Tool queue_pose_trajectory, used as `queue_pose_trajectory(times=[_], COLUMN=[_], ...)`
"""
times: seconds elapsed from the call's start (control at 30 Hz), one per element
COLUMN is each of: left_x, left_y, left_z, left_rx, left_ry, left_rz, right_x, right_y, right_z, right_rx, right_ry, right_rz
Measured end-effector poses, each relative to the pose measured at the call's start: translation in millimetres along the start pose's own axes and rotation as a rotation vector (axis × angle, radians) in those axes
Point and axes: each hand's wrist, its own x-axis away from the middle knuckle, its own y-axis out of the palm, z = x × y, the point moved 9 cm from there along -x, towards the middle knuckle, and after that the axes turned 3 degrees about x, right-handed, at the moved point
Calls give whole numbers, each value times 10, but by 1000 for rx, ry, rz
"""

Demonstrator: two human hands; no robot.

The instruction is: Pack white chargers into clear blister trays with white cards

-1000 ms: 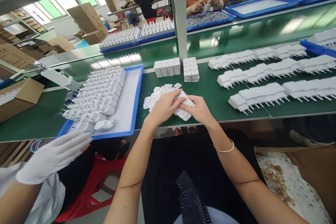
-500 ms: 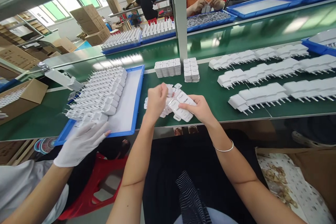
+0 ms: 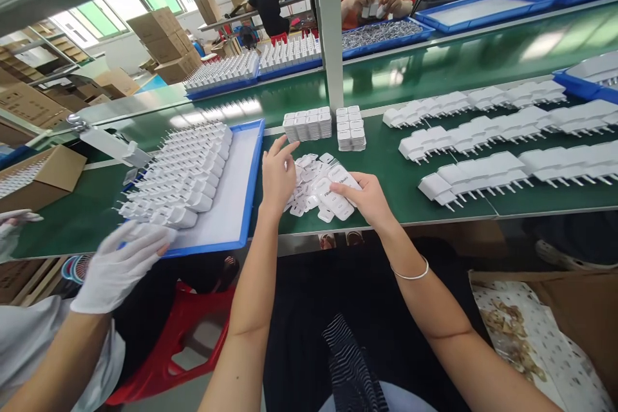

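A white printed card sheet (image 3: 338,196) with rounded panels is pinched between the thumb and fingers of my right hand (image 3: 369,198). My left hand (image 3: 279,174) is raised at the left side of a loose pile of small white card pieces (image 3: 304,174), its fingers apart and nothing visible in them. Part of the pile lies under the sheet, on the green table (image 3: 386,170). Behind the pile stand two neat stacks of white cards, a wider one (image 3: 308,124) and a narrower one (image 3: 351,129).
Left of my hands, a blue-rimmed tray (image 3: 255,187) holds rows of white pronged parts (image 3: 183,167). A co-worker's gloved hand (image 3: 116,264) is at its near edge. More white parts (image 3: 483,177) line the right. A metal post (image 3: 329,32) rises behind the stacks.
My left hand has moved away from the sheet to the left, and its fingers have spread. My right hand still holds the sheet. The co-worker's gloved hand has shifted left.
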Motion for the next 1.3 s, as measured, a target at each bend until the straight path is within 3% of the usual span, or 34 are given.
queue_pose_trajectory(times=[0.07,0.13,0.2,0.27,0.37,0.57,0.77,1.0,1.3], left_x=[111,288,496,660,769,764,774,817,792], left_y=[-124,-120,-54,-5,15,17,1,25,125], left_z=[227,494,703,783,746,710,708,674,690], left_rx=[177,252,181,40,-88,20,29,133,178], left_ry=[123,261,361,395,377,404,367,271,234], left_rz=[87,27,-48,-44,15,-26,25,170,195], right_x=[-2,-6,-10,-13,-18,2,25,25,54], right_y=[-9,-18,-34,-49,-42,-16,5,-49,-99], right_z=[0,6,7,7,16,-18,-69,-77,-158], right_rx=[13,20,18,7,-33,-47,-41,6,72], right_ry=[1,2,-11,-33,-52,-85,-107,-136,-197], right_rz=[16,37,63,78,49,-1,-6,61,144])
